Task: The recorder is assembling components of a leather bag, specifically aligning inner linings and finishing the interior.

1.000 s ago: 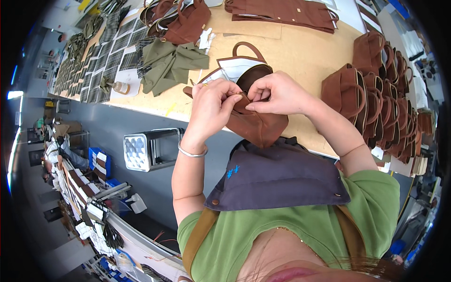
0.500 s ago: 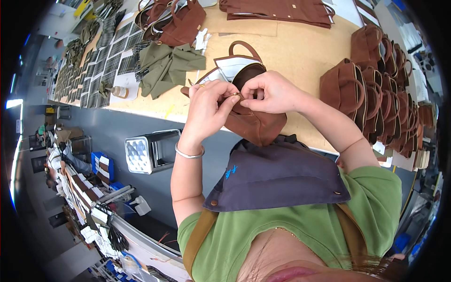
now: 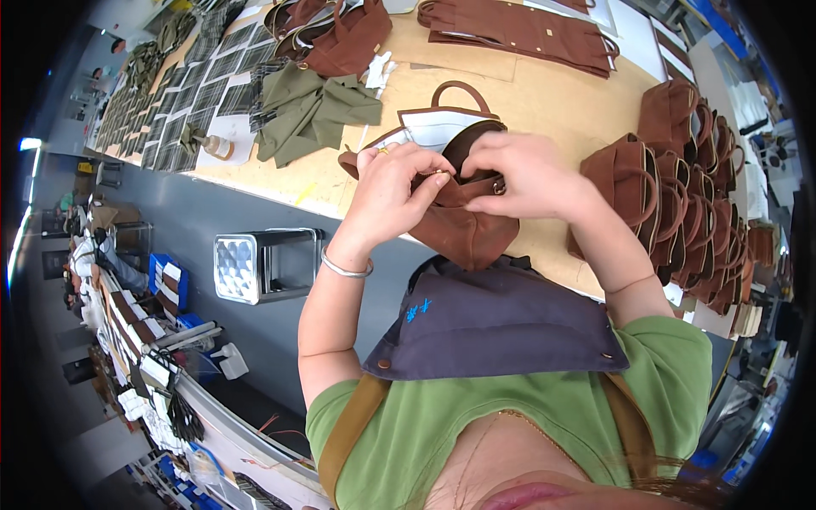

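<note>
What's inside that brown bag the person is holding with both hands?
The brown bag shows only a dark opening at its top edge. The left hand and right hand pinch that edge and cover most of it, so any contents cannot be seen. Behind it lies a white-lined bag piece.

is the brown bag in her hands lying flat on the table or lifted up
Lifted. Both hands, left hand and right hand, hold the brown bag by its top edge, its body hanging past the table edge.
</note>
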The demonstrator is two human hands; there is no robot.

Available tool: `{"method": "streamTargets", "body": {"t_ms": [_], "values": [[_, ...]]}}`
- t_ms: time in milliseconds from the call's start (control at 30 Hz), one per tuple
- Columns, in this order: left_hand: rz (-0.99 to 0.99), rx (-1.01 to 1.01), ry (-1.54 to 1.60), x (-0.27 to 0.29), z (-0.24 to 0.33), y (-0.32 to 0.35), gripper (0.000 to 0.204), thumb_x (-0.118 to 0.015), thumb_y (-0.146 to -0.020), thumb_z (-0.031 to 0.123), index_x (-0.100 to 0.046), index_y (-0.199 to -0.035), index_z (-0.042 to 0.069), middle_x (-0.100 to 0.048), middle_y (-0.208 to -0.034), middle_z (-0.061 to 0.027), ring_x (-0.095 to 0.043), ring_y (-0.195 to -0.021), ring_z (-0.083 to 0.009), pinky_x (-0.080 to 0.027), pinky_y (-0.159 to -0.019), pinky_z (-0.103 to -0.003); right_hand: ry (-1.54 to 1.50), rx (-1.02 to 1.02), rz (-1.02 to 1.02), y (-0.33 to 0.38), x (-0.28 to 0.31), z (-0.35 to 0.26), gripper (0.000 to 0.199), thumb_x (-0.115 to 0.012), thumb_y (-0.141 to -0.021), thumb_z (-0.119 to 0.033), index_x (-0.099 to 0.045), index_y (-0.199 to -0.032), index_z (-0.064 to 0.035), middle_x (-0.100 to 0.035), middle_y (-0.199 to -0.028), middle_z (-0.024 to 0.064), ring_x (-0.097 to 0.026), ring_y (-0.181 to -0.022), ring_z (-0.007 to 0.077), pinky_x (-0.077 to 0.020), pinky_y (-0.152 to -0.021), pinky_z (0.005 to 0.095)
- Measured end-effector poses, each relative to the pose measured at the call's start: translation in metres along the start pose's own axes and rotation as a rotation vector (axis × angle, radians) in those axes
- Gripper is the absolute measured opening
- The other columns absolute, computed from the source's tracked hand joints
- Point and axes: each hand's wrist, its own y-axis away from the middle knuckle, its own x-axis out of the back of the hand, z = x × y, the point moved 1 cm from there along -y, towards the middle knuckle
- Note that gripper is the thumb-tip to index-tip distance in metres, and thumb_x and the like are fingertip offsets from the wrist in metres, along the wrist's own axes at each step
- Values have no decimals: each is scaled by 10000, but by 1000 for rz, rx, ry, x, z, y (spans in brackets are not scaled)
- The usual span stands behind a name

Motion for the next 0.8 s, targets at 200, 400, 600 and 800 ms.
{"method": "streamTargets", "body": {"t_ms": [200,400,600,800], "values": [[47,-209,-72,7,4,4,70,-775,-800,185,-736,-817,129,-552,-783,32,-476,-845,-154,-252,-844,-350,91,5,-303,-15,11,24,490,-882,-603,-256,-694,-1022,-84,-651,-954,75,-645,-901,299,-514,-775,411],[90,-90,-142,36,-23,23,69,-767,-758,174,-720,-791,136,-607,-962,31,-489,-942,-206,-280,-859,-381,120,78,-318,-20,8,-4,459,-869,-624,-244,-683,-991,-41,-642,-903,111,-639,-879,319,-506,-757,421],[163,-269,-338,21,17,24,259,-737,-787,158,-629,-1023,162,-673,-1007,-8,-619,-951,-218,-319,-932,-417,106,153,-320,-30,6,-12,332,-818,-688,-209,-694,-945,-39,-635,-887,112,-638,-859,319,-501,-738,429],[28,-160,-261,10,12,23,209,-756,-820,168,-592,-941,121,-690,-776,10,-630,-832,-213,-310,-945,-401,-88,91,-406,-41,19,2,150,-684,-803,-121,-697,-905,-12,-672,-765,117,-627,-683,276,-493,-644,381]]}}
